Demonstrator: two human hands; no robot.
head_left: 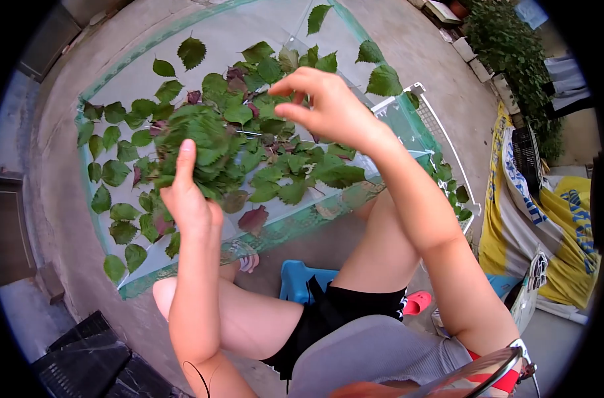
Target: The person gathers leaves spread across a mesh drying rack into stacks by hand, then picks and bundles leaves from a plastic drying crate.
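My left hand (pixel 190 199) is wrapped round a thick stack of green leaves (pixel 205 142) with toothed edges, the thumb pressed on top. To the right, my right hand (pixel 318 99) hovers over the mesh sheet, thumb and fingers apart in a curve; I see nothing between them. Loose leaves (pixel 292 162), mostly green with some purple ones (pixel 253 219), lie scattered over the pale mesh sheet (pixel 133 86) with green edging. The leaves under the stack are hidden by it.
A white plastic basket (pixel 448 146) with more leaves stands at the sheet's right side. A blue stool (pixel 295 278) is near my legs. Yellow and white sacks (pixel 547 225) lie at the right, and black crates (pixel 93 358) at the lower left.
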